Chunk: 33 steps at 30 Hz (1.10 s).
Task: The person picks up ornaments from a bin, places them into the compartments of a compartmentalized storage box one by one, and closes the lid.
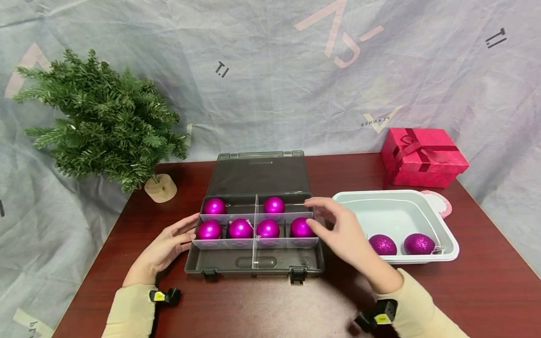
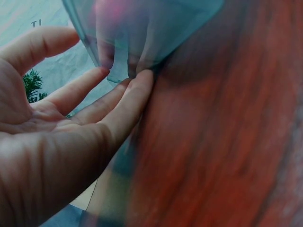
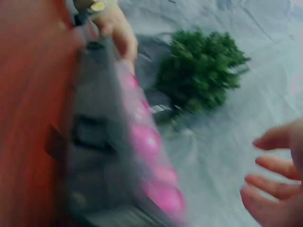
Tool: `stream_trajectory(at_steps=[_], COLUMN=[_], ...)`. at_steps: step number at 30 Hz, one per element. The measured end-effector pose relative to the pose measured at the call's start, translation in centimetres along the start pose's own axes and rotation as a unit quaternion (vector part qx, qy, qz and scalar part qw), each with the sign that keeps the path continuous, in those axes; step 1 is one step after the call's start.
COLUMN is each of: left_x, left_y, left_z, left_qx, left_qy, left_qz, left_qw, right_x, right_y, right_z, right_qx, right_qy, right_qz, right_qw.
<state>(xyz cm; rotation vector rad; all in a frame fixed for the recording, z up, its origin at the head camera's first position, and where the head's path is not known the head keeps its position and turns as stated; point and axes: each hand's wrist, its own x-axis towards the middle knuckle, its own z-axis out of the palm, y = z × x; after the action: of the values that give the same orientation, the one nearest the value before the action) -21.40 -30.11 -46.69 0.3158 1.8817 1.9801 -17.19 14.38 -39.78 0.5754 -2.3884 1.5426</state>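
Note:
A grey see-through divider box (image 1: 224,257) lies with its lid (image 1: 262,174) folded back. Shiny magenta ball ornaments sit in it: a back-row ball (image 1: 214,206) at left, another (image 1: 274,205) right of the divider, and several in the middle row, such as one ball (image 1: 240,228). The front compartments hold no balls. My left hand (image 1: 166,249) touches the box's left wall with extended fingertips; in the left wrist view the thumb stands off it. Over the box's right edge, my right hand (image 1: 338,225) is spread with nothing in it, beside the rightmost ball (image 1: 301,227).
A white tray (image 1: 395,194) at right holds two glittery purple balls (image 1: 419,244). Behind it stand a red gift box (image 1: 424,157) with a ribbon and a round pink-edged piece (image 1: 444,205). A small artificial fir tree (image 1: 105,122) on a wooden base stands at back left.

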Motion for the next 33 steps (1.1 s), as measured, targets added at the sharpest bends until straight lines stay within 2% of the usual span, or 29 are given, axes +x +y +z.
stream_trajectory(at_steps=[4,9,13,16,18,23,25,29,33], left_x=[0.0,0.1,0.1,0.0,-0.2,-0.4,-0.5,-0.5,-0.3], left_y=[0.0,0.2,0.3,0.2,0.2,0.1,0.1,0.1,0.1], left_z=[0.0,0.3,0.4,0.3,0.3,0.1,0.2,0.3,0.4], left_qx=[0.008,0.007,0.007,0.013,0.017,0.015,0.010,0.004,0.004], left_qy=[0.004,-0.003,-0.002,0.000,0.004,0.008,0.006,0.005,0.002], left_qz=[-0.003,-0.001,-0.005,-0.008,-0.010,-0.006,-0.001,0.004,0.004], left_qw=[1.0000,1.0000,1.0000,0.9999,0.9998,0.9998,0.9999,1.0000,1.0000], right_x=[0.0,-0.3,-0.4,-0.4,-0.4,-0.8,-0.8,-0.7,-0.5], right_y=[0.1,1.2,2.5,3.8,4.8,7.2,7.8,8.5,8.6], right_z=[-3.6,-8.8,-12.7,-14.7,-15.5,-16.4,-16.5,-16.4,-16.5], right_qx=[0.041,0.073,0.042,0.033,0.054,0.098,0.100,0.106,0.088], right_qy=[-0.030,-0.115,-0.175,-0.208,-0.240,-0.326,-0.353,-0.405,-0.443], right_qz=[-0.020,-0.015,-0.005,-0.005,0.000,0.042,0.061,0.067,0.068], right_qw=[0.9985,0.9905,0.9837,0.9775,0.9692,0.9393,0.9280,0.9055,0.8899])
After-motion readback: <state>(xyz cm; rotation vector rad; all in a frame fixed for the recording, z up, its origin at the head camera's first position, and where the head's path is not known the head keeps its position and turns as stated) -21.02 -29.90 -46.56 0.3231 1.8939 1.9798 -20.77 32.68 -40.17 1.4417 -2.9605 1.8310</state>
